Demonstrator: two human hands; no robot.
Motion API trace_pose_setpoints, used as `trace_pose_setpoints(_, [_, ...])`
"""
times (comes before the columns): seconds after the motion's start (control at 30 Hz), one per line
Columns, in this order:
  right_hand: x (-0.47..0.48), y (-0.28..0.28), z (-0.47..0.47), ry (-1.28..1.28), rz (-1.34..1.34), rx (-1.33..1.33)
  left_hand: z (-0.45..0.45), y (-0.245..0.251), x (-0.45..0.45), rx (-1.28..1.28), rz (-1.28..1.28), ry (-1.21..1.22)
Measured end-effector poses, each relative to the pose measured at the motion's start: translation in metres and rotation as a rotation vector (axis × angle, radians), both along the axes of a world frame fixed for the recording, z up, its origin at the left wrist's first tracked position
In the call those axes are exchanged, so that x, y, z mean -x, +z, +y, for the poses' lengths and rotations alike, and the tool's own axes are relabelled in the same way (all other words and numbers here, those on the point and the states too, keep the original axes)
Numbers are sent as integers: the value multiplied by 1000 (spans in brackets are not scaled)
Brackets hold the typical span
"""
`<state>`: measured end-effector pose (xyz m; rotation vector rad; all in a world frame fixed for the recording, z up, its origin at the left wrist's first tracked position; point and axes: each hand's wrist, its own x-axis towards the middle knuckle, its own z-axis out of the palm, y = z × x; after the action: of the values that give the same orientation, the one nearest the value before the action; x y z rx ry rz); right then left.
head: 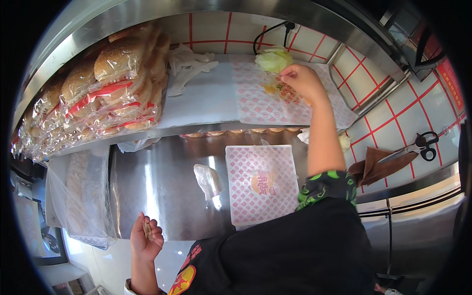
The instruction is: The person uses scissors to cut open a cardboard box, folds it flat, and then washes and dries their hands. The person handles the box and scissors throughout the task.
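Note:
My right hand (303,82) reaches over a shelf lined with printed paper. Its fingertips are drawn together just below a pale green lettuce head (274,59) and over a scatter of chopped reddish food (288,94); whether they pinch anything is hidden. Low on the left, before the steel counter (166,184), my left hand (147,236) curls its fingers around a small crumpled pale scrap (148,229). A stack of printed wrapping paper (262,210) lies on the counter. To its left is a crumpled whitish piece of thin wrap or paper (207,181).
Plastic-wrapped sesame buns (118,61) are heaped on the shelf's left, beside thin white gloves (188,68). Black-handled scissors (426,146) and a brown cloth (391,162) are at the tiled wall, right. A plugged black cable (273,27) hangs behind the lettuce. A clear-covered container (83,195) stands left.

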<state>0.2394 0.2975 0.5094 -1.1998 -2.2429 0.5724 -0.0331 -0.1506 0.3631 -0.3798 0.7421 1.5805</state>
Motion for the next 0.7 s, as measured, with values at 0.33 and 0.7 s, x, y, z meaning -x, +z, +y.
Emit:
trace_pose_setpoints(0.33, [25, -43, 71, 24, -607, -75, 103, 37, -57, -91, 68, -279])
trace_pose_setpoints(0.7, [54, -30, -145, 770, -112, 40, 177, 52, -101, -173, 21, -349])
